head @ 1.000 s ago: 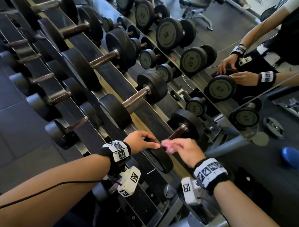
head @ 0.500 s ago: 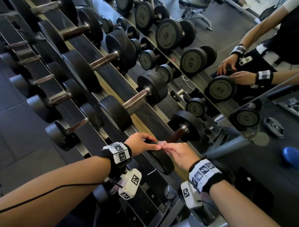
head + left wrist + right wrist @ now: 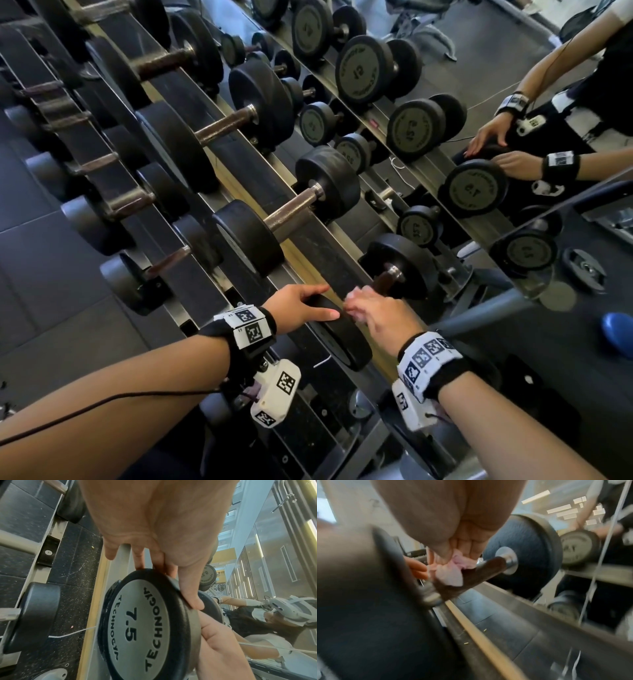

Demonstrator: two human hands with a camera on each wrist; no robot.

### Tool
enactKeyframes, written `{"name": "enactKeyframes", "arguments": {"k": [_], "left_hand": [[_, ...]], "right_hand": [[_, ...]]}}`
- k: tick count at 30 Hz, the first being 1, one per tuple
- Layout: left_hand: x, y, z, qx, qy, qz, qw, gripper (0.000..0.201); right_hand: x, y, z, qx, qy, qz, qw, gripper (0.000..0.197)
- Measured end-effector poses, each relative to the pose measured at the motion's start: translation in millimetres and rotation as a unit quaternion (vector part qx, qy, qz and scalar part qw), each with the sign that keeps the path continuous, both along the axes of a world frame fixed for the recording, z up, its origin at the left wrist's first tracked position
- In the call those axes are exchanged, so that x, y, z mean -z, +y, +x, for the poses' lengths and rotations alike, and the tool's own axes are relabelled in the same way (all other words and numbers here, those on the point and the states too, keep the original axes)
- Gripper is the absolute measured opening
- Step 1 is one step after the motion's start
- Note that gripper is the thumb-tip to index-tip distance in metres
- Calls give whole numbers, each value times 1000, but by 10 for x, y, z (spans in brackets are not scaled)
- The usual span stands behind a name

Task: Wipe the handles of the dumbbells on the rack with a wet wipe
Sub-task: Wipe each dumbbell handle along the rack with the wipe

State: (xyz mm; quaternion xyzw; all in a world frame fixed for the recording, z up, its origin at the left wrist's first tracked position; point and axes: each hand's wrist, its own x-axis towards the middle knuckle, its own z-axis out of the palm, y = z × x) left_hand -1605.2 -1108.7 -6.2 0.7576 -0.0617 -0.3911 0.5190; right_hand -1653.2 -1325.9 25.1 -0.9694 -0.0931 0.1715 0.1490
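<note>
While the 7.5 dumbbell's near head (image 3: pixel 147 626) is steadied by the left hand (image 3: pixel 301 306), fingers curled over its rim, its handle (image 3: pixel 481 573) is apparently being rubbed with the pink wet wipe (image 3: pixel 449 573) pinched in the right hand (image 3: pixel 380 317); next, the stroke should be carried toward the far collar.

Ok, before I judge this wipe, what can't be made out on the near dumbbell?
- Brown metal handle: in the head view the right hand hides most of it.
- Crumpled pink wet wipe: blurred in the right wrist view; contact unclear.
- Left hand: its fingertips are hidden behind the black 7.5 weight head.

Dark rubber floor tiles (image 3: pixel 41 240); wall mirror (image 3: pixel 513 51); blue ball (image 3: pixel 616 329) on floor.
</note>
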Motion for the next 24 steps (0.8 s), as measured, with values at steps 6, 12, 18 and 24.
{"name": "enactKeyframes", "arguments": {"k": [6,12,18,24], "left_hand": [[-10,-11,18,-3,-5,13,1000,82],[-66,-11,5,-2,2,7,1000,77],[-105,-14,5,-4,7,5,1000,80],[-127,-20,13,-7,8,6,1000,84]], "right_hand": [[-244,-30,310,195,41,215,956,29],[-81,-160,500,-76,16,-214,974,55],[26,-172,390,40,-28,-59,997,48],[-24,-20,228,82,56,46,994,36]]}}
